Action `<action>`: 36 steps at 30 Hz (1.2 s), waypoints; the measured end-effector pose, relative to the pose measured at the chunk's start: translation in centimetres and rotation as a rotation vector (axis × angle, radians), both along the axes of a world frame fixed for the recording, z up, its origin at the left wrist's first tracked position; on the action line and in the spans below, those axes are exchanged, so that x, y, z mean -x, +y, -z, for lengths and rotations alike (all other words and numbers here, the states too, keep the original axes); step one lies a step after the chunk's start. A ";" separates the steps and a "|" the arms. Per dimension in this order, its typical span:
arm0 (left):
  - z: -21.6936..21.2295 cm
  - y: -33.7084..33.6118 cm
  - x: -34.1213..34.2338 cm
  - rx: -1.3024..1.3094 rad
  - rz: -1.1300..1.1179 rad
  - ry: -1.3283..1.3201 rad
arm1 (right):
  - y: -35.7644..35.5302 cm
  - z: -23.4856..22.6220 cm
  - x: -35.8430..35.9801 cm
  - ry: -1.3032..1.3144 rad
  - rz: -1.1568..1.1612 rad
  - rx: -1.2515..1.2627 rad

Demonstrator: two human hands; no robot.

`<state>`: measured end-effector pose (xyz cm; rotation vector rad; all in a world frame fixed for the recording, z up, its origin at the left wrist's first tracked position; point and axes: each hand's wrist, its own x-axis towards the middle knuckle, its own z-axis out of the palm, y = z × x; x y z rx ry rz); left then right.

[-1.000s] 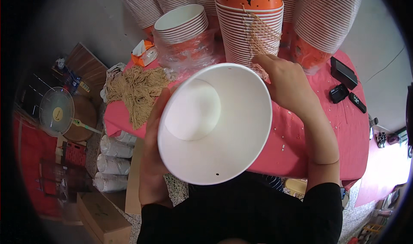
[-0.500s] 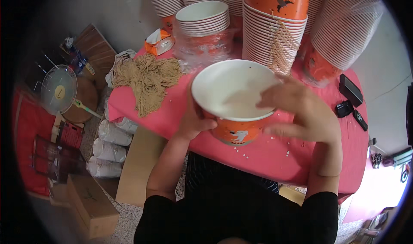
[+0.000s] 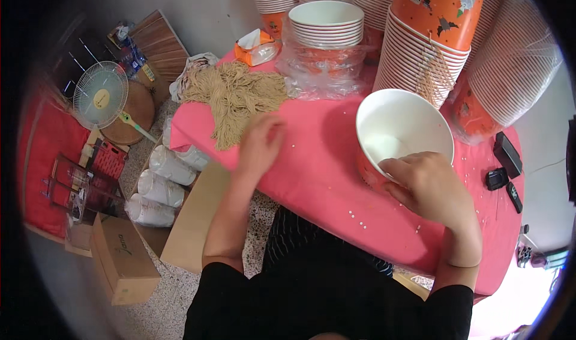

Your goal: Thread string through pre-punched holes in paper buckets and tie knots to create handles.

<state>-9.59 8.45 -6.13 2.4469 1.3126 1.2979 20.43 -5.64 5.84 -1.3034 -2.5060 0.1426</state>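
Observation:
An orange paper bucket (image 3: pixel 403 130) with a white inside and rim stands on the pink-covered table, right of the middle. My right hand (image 3: pixel 427 184) is closed over its near rim, fingers inside and thumb outside. My left hand (image 3: pixel 262 145) is away from the bucket, above the table's left part, with nothing seen in it. Its fingers are slightly curled and apart from the thumb. Just beyond it lies a tangled heap of tan twine (image 3: pixel 237 100). Small white bits (image 3: pixel 358 219) are scattered on the cloth near the front edge.
Tall stacks of matching buckets (image 3: pixel 414 58) line the table's back, with a short stack (image 3: pixel 327 25) in loose plastic. A tissue pack (image 3: pixel 255 46) sits at the back left. A black box (image 3: pixel 507 154) and remote (image 3: pixel 514 197) lie right. A fan (image 3: pixel 101 94) and cartons (image 3: pixel 123 256) stand left.
My left hand has let go of the bucket and moved left toward the twine. The bucket has shifted right, and my right hand has taken hold of its rim. The view has shifted too.

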 end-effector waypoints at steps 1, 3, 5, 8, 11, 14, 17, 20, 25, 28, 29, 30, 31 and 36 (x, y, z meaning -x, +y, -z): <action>-0.3 0.9 1.4 -0.056 -0.054 0.027 | 0.2 0.2 -0.2 -0.032 0.021 0.002; -1.5 1.9 4.0 -0.041 -0.201 0.018 | 0.4 0.2 -0.2 -0.025 0.000 0.017; -2.3 3.2 5.6 -0.084 -0.217 0.060 | 0.7 0.4 -0.2 -0.021 -0.016 0.031; -2.9 4.5 6.2 -0.164 -0.218 0.159 | 0.9 0.5 -0.2 -0.018 -0.005 0.047; -3.1 5.3 6.2 -0.224 -0.118 0.275 | 1.1 0.4 -0.1 -0.028 0.005 0.061; -3.2 5.7 6.2 -0.195 -0.083 0.327 | 1.1 0.3 0.0 -0.030 0.004 0.049; -3.6 5.5 6.1 -0.208 -0.057 0.338 | 1.1 0.5 -0.1 0.011 0.003 0.070; -3.9 4.7 5.9 -0.117 -0.054 0.232 | 1.3 0.5 -0.2 -0.012 -0.005 0.081; -3.6 4.8 6.7 0.048 -0.060 0.136 | 1.2 0.3 -0.2 -0.021 -0.006 0.074; -3.9 4.3 6.0 0.034 -0.053 0.196 | 1.2 0.4 -0.3 -0.032 -0.005 0.067; -3.8 4.3 6.0 0.033 -0.055 0.196 | 1.1 0.4 -0.2 -0.031 -0.006 0.066; -3.7 4.5 6.0 -0.072 -0.037 0.277 | 1.1 0.4 -0.2 -0.042 -0.004 0.063; -3.6 4.6 6.1 -0.178 -0.019 0.357 | 1.1 0.4 -0.1 -0.052 -0.002 0.059; -3.5 5.1 6.1 -0.174 -0.023 0.414 | 1.1 0.5 -0.3 -0.032 -0.003 0.058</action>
